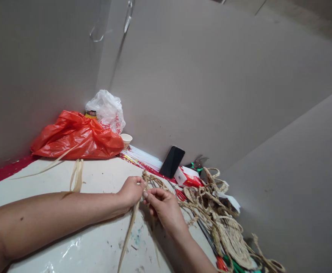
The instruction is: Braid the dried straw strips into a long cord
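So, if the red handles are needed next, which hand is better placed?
Probably the right hand: it lies nearer the red handles than the left hand. Both pinch pale strips, though.

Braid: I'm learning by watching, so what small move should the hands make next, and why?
Probably cross one strip over the other and draw it snug, because the left hand and right hand pinch strips close together beside the braid, and loose lengths hang below.
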`<state>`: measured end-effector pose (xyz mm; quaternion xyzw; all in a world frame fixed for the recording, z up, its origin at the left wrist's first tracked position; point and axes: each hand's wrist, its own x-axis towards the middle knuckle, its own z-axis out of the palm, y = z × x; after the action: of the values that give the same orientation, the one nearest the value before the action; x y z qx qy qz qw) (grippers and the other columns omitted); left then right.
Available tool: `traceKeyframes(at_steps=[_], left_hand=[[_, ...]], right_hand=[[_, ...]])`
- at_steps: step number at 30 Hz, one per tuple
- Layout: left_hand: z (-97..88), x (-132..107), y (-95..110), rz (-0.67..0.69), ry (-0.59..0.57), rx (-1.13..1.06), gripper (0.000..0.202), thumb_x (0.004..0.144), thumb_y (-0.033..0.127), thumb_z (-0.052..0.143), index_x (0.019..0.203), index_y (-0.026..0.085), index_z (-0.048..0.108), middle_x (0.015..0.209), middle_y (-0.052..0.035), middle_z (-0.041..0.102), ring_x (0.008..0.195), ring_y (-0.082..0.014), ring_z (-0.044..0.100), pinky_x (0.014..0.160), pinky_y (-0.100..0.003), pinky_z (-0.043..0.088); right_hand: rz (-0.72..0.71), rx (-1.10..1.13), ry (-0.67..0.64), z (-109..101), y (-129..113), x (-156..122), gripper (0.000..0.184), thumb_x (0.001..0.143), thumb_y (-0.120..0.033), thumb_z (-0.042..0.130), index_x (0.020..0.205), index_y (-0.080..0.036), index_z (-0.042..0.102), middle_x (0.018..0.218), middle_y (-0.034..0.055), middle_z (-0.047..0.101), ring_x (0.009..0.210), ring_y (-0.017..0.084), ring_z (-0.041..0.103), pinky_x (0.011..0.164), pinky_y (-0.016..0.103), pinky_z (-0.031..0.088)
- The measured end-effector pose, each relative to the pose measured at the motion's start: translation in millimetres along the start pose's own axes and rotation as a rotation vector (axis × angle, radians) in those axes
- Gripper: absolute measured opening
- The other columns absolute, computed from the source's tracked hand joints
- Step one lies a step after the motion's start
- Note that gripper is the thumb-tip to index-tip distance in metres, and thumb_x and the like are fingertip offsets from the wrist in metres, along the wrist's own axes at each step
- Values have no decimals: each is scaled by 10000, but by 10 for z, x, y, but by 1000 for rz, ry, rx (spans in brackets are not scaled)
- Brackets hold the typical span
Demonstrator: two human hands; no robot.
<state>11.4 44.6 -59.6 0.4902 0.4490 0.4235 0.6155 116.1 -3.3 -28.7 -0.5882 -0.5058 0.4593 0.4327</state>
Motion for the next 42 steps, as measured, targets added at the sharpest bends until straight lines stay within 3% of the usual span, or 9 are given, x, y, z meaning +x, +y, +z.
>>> traceKeyframes(at_steps=[6, 9, 12, 14, 17, 23, 30, 36, 42], left_hand=[[-2, -24, 40, -14, -7, -65, 167, 802, 234, 477, 656, 161, 512, 482, 40, 496, 442, -87, 454, 457, -195, 324], [-10, -49, 108, -34, -3, -67, 162, 794, 233, 501, 651, 159, 513, 475, 58, 470, 406, -56, 391, 441, -182, 290], [-29, -63, 167, -105, -35, -51, 164, 798, 253, 510, 656, 171, 497, 432, 86, 401, 327, -35, 269, 379, -187, 193], [-47, -60, 188, -147, -78, -58, 176, 802, 260, 499, 646, 182, 473, 418, 92, 374, 298, -36, 230, 352, -200, 136], [-77, -44, 206, -190, -136, -87, 195, 796, 260, 492, 622, 192, 434, 411, 91, 359, 283, -38, 210, 334, -206, 92], [-128, 11, 247, -264, -224, -147, 170, 749, 241, 541, 630, 186, 433, 413, 94, 359, 296, -23, 169, 339, -193, 61], [-161, 69, 207, -269, -296, -145, 151, 718, 260, 566, 638, 173, 473, 444, 82, 408, 295, -14, 179, 346, -199, 54], [-169, 64, 218, -257, -303, -143, 134, 694, 272, 585, 664, 167, 508, 448, 82, 410, 302, -16, 200, 348, -197, 65], [-164, 53, 233, -252, -313, -142, 187, 689, 301, 600, 637, 170, 478, 446, 88, 398, 305, -11, 184, 355, -199, 61]], right_hand=[[56, 215, 40, 55, -43, -18, 269, 611, -349, 749, 677, -161, 568, 476, -59, 494, 356, 42, 350, 302, 135, 266], [8, 301, 74, -125, -187, -16, 218, 606, -270, 750, 656, -173, 561, 543, -45, 538, 446, 64, 462, 365, 132, 359], [-3, 414, 108, -386, -335, 7, 221, 580, -231, 744, 617, -177, 533, 701, 7, 640, 629, 130, 598, 529, 210, 508], [26, 475, 120, -523, -385, 36, 215, 573, -216, 734, 615, -181, 525, 668, -9, 635, 575, 120, 588, 556, 244, 534], [56, 511, 92, -599, -364, 93, 212, 576, -207, 738, 630, -178, 535, 561, -58, 556, 430, 59, 468, 467, 199, 506], [119, 330, 12, -467, -219, 167, 298, 522, -275, 810, 648, -161, 565, 513, -62, 508, 438, 58, 444, 413, 168, 436], [1, 207, 39, -336, -135, 121, 382, 525, -297, 819, 792, -177, 574, 524, -69, 517, 430, 60, 412, 413, 176, 346], [-37, 47, 72, -246, -8, 175, 282, 564, -340, 773, 641, -144, 586, 486, -51, 485, 433, 65, 353, 409, 194, 282], [-50, 34, 91, -220, 9, 184, 301, 561, -377, 758, 605, -144, 573, 543, -22, 535, 504, 95, 421, 483, 217, 316]])
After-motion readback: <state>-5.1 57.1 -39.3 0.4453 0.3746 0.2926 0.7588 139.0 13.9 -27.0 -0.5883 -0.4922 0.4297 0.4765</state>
